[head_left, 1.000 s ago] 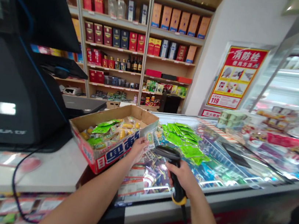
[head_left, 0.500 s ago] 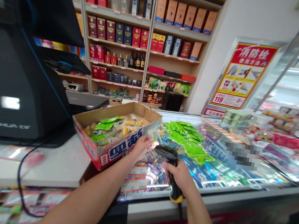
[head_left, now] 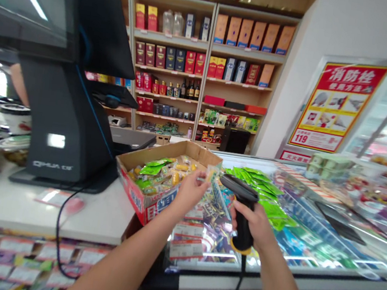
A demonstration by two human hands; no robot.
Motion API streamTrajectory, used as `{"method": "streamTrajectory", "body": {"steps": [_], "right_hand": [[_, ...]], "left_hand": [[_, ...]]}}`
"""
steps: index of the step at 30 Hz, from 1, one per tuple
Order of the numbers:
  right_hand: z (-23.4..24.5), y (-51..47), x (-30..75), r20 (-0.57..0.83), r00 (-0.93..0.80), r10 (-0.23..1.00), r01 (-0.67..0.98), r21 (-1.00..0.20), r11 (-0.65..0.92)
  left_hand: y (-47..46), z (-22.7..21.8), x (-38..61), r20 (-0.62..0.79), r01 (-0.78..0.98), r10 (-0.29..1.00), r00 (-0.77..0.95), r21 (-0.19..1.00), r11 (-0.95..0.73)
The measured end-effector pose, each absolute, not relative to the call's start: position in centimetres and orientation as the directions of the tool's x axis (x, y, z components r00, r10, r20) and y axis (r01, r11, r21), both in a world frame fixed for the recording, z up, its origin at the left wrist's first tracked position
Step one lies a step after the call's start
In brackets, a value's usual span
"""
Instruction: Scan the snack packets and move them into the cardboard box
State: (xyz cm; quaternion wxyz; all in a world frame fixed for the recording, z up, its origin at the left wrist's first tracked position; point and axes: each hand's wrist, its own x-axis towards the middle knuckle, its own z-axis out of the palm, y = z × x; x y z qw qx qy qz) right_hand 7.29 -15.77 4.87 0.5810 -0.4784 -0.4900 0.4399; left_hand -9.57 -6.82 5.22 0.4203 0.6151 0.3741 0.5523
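Observation:
My right hand (head_left: 254, 223) grips a black barcode scanner (head_left: 239, 190) with yellow trim, its head tilted toward the left. Between the fingertips of my left hand (head_left: 192, 190) is a small clear snack packet (head_left: 213, 173), held up near the scanner's head; its print is too blurred to read. Left of that hand, an open cardboard box (head_left: 130, 186) contains several yellowish wrapped snacks (head_left: 175, 178) and a few green packets (head_left: 156, 166). A spread pile of bright green packets (head_left: 260, 181) lies on the glass freezer top, behind and right of the scanner.
A black checkout terminal (head_left: 62, 126) stands on the white counter (head_left: 97, 218) at left, with a cable hanging over the front edge. Price labels (head_left: 187, 240) lie on the freezer (head_left: 218, 275). Egg cartons (head_left: 327, 164) sit at right. Boxed bottles fill the back shelves (head_left: 172, 41).
The view has swung left, so everything sits further right. My left hand has lifted the packet slightly off the box's side, and the scanner has come up and tilted more.

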Motion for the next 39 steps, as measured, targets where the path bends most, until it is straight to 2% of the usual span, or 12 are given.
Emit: {"method": "streamTrajectory", "body": {"steps": [4,7,9,11,13,18,21,25,28,32,35,39], "right_hand": [[6.8,-13.9,4.8,0.184,0.022,0.983,-0.052,-0.981,0.185],[7.5,-12.4,2.5,0.217,-0.056,0.975,-0.064,-0.975,0.213],[7.7,-11.7,1.1,0.236,-0.084,0.968,-0.079,-0.970,0.230],[7.8,-11.1,0.2,0.258,-0.098,0.961,-0.094,-0.964,0.249],[7.8,-10.7,0.0,0.273,-0.102,0.957,-0.101,-0.959,0.263],[7.2,-9.6,3.0,0.280,0.022,0.960,-0.145,-0.949,0.280],[5.8,-8.6,6.8,0.263,0.201,0.944,-0.164,-0.941,0.297],[2.8,-7.3,11.6,0.218,0.449,0.867,-0.213,-0.916,0.340],[0.9,-6.7,13.4,0.174,0.537,0.825,-0.280,-0.886,0.369],[0.0,-6.5,13.5,0.175,0.585,0.792,-0.267,-0.880,0.392],[-0.1,-6.5,13.2,0.228,0.590,0.775,-0.230,-0.872,0.432],[-0.3,-6.5,13.0,0.291,0.573,0.766,-0.162,-0.876,0.454]], "left_hand": [[-7.1,10.3,-15.6,0.563,0.378,0.824,-0.067,0.778,-0.501],[-5.6,12.3,-20.0,0.656,0.680,0.740,-0.152,0.612,-0.404],[-4.6,12.6,-21.8,0.700,0.781,0.692,-0.175,0.527,-0.336],[-4.1,12.4,-22.2,0.761,0.811,0.625,-0.174,0.471,-0.347],[-4.3,11.8,-21.2,0.827,0.794,0.545,-0.138,0.421,-0.438],[-6.3,8.7,-14.7,0.907,0.599,0.417,0.055,0.304,-0.741],[-6.1,5.6,-9.9,0.848,0.452,0.475,0.235,0.337,-0.825],[-3.4,2.1,-4.0,0.575,0.460,0.709,0.408,0.542,-0.704],[-1.0,1.0,-0.4,0.370,0.543,0.845,0.386,0.649,-0.533],[1.5,0.7,3.3,0.201,0.678,0.932,0.302,0.641,-0.358],[2.5,0.1,5.4,0.119,0.740,0.957,0.264,0.612,-0.280],[3.1,-0.8,6.9,0.090,0.767,0.971,0.223,0.599,-0.232]]}}
